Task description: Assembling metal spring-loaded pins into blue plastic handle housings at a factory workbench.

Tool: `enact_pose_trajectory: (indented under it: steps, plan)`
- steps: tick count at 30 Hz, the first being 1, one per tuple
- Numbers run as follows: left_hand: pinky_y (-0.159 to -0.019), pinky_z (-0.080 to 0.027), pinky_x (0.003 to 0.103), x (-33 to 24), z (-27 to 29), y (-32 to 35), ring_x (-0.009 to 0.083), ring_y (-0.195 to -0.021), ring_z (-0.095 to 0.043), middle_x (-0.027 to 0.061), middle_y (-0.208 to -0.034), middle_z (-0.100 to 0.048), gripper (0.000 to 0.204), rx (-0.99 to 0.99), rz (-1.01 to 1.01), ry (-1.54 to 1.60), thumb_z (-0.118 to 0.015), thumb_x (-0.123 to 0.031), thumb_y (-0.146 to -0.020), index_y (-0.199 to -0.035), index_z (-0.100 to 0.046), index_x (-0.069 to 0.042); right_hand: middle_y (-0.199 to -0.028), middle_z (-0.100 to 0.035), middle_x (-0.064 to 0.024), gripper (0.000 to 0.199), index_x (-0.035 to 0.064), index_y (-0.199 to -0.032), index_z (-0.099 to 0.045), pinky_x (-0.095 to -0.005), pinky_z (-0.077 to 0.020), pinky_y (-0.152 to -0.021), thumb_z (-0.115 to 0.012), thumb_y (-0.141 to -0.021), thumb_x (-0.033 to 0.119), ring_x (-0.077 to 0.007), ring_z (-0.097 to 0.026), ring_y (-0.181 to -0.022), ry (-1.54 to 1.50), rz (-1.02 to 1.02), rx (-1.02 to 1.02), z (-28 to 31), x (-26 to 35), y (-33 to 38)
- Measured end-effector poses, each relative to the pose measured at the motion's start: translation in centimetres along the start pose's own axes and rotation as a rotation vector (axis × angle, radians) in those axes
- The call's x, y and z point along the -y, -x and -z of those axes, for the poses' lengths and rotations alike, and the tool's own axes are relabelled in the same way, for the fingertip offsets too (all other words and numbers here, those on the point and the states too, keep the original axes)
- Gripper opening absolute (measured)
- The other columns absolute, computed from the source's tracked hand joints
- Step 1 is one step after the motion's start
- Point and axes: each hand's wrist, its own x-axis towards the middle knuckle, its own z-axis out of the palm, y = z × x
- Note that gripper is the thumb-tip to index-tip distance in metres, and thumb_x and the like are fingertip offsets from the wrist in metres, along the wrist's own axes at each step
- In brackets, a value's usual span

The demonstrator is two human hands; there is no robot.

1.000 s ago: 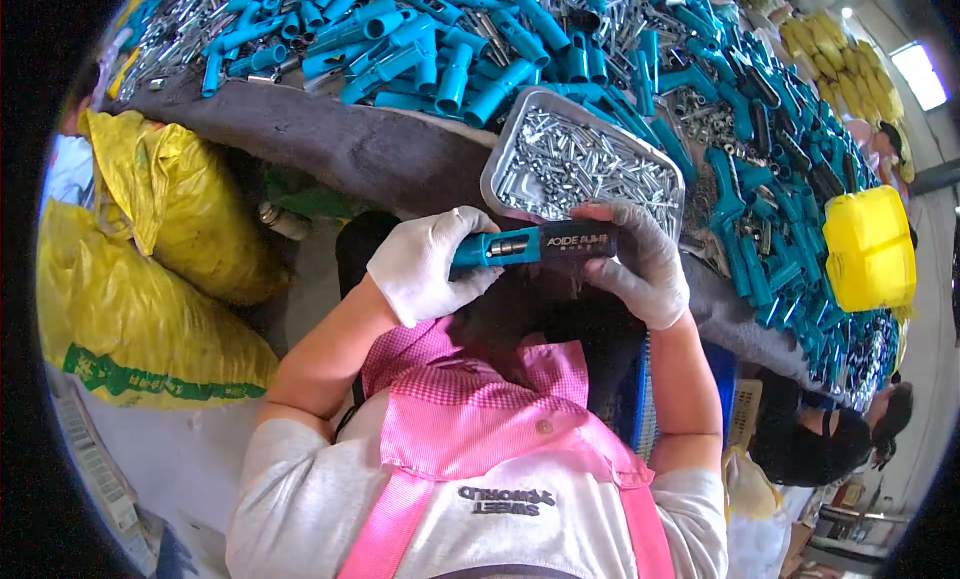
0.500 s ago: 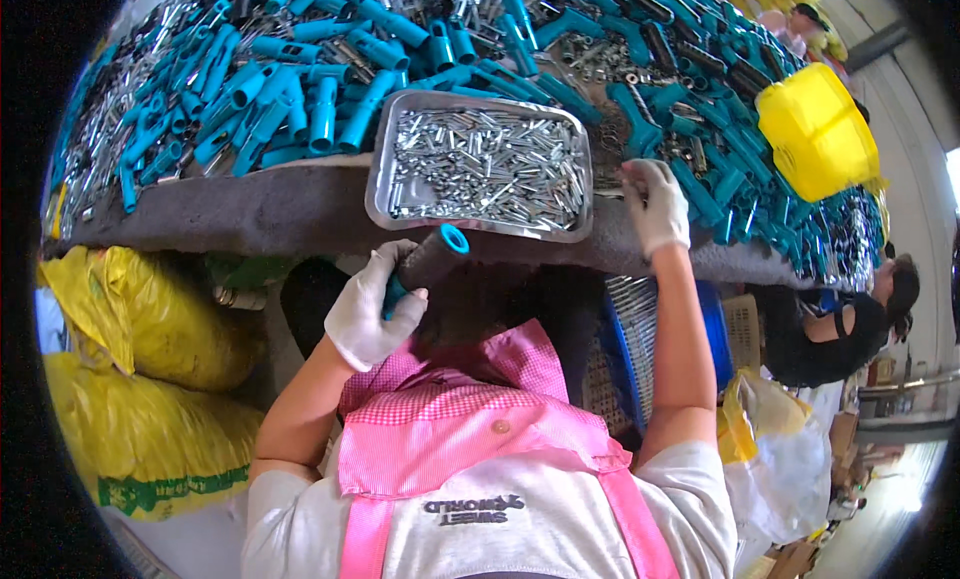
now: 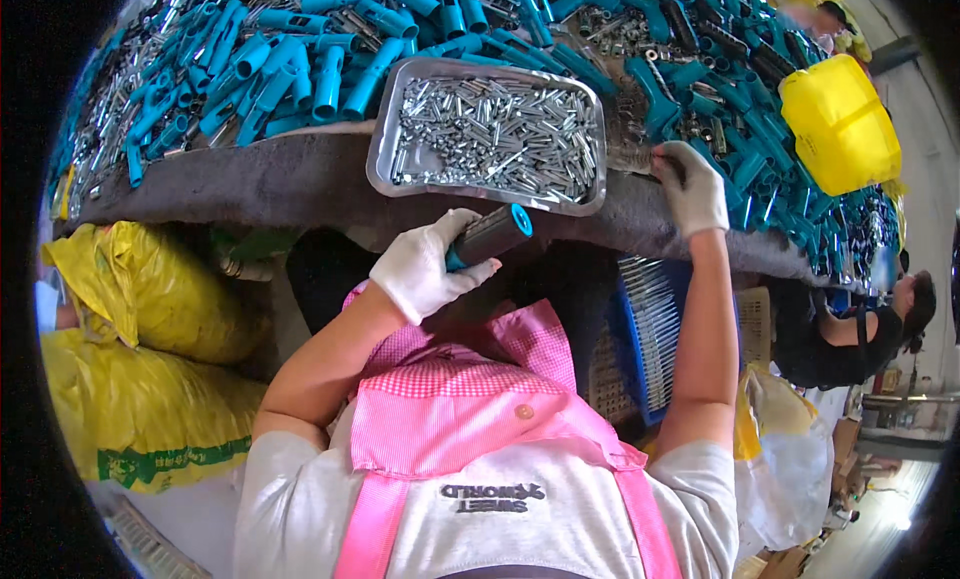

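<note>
My left hand (image 3: 425, 266), in a white glove with bare fingertips showing, is wrapped round a black handle grip (image 3: 492, 236) with a teal, hollow end. The grip tilts up to the right, just in front of the table edge. Above it stands a clear plastic tray (image 3: 384, 164) filled with small silvery metal pins (image 3: 500, 134). My right hand (image 3: 692, 191), gloved the same way, is beside the tray's right side at the table edge. Its fingers are curled together; whatever is between them is too small to make out.
Teal tubular handle parts (image 3: 330, 79) and loose metal pieces lie heaped across the grey-covered table (image 3: 280, 179). A yellow container (image 3: 840, 124) rests on the heap at right. Yellow sacks (image 3: 180, 409) stand at lower left, a blue crate (image 3: 650, 349) under the table. Another person (image 3: 850, 329) sits at right.
The handle grip in my left hand has swung over to the right and lies flatter. My right hand has shifted slightly right, its fingers still curled. The whole view has shifted a little.
</note>
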Motion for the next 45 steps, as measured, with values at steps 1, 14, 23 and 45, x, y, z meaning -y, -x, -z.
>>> enact_pose_trajectory:
  steps: [1,14,23,45]
  plan:
    - [-0.071,-0.050,0.038,-0.2,-0.2,-0.2,0.0341,-0.082,-0.063,0.0177,-0.089,-0.063,0.044,0.008,0.024,-0.002,-0.072,-0.026,-0.074,-0.107,-0.054,-0.004,-0.084,-0.065,-0.0084,0.016,0.0023,-0.099,-0.060,-0.0275,-0.0488,-0.069,-0.059,-0.085,0.010,-0.0134,-0.062,-0.075,0.227,0.129,-0.055,-0.5,-1.0,-0.4]
    - [-0.077,-0.048,0.035,-0.4,-0.6,0.4,0.0302,-0.087,-0.063,0.0179,-0.092,-0.063,0.046,0.039,0.084,0.089,-0.072,-0.022,-0.074,-0.110,-0.053,-0.001,-0.084,-0.064,-0.0043,0.018,0.0033,-0.101,-0.061,-0.0233,-0.0470,-0.062,-0.059,-0.087,0.014,-0.0102,-0.059,-0.070,-0.387,-0.192,0.002,-0.9,-6.3,-2.7]
    - [-0.075,-0.049,0.035,0.0,-1.2,0.5,0.0320,-0.083,-0.063,0.0172,-0.091,-0.062,0.044,-0.025,-0.031,0.122,-0.070,-0.019,-0.075,-0.111,-0.051,-0.002,-0.087,-0.066,-0.0082,0.026,0.0019,-0.100,-0.063,-0.0273,-0.0480,-0.068,-0.059,-0.087,0.025,-0.0135,-0.061,-0.075,-0.224,-0.097,0.046,0.7,-6.0,-5.9]
    - [-0.070,-0.050,0.037,1.3,-2.0,0.9,0.0323,-0.079,-0.063,0.0141,-0.085,-0.064,0.038,0.251,-0.005,-0.112,-0.069,-0.028,-0.073,-0.105,-0.057,-0.012,-0.073,-0.063,-0.0056,0.011,-0.0010,-0.098,-0.056,-0.0231,-0.0502,-0.057,-0.054,-0.088,0.002,-0.0099,-0.060,-0.062,-0.522,0.130,0.657,-3.0,9.2,7.5]
